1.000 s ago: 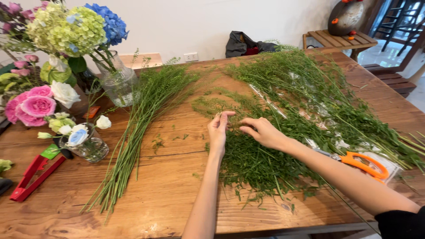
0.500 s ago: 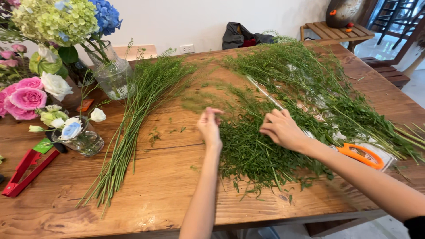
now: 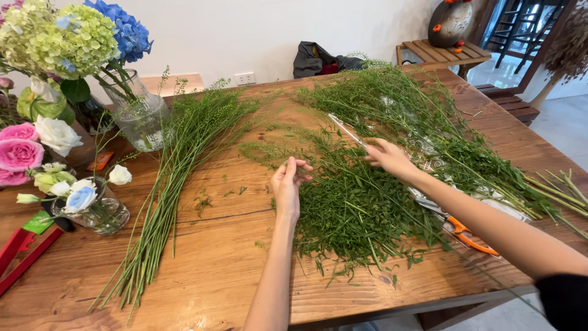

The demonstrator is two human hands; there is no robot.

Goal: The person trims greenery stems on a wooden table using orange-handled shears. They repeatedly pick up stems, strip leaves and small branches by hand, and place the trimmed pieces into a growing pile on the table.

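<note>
Bare table [image 3: 239,245] between stem bundle [image 3: 174,178], cuttings [image 3: 355,214].

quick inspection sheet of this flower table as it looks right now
surface: wooden table, scattered with green bits
job's things: loose greenery pile in the middle; stripped stem bundle laid to its left; uncut stems spread at right
clutter: orange-handled scissors half under the greens; red cutter at the left edge; glass vase of hydrangeas; small glass of roses
grips: left hand pinches a thin stem; right hand reaches into the greens
cables: nothing seen
surroundings: white wall with outlet; slatted bench; dark bag
</note>
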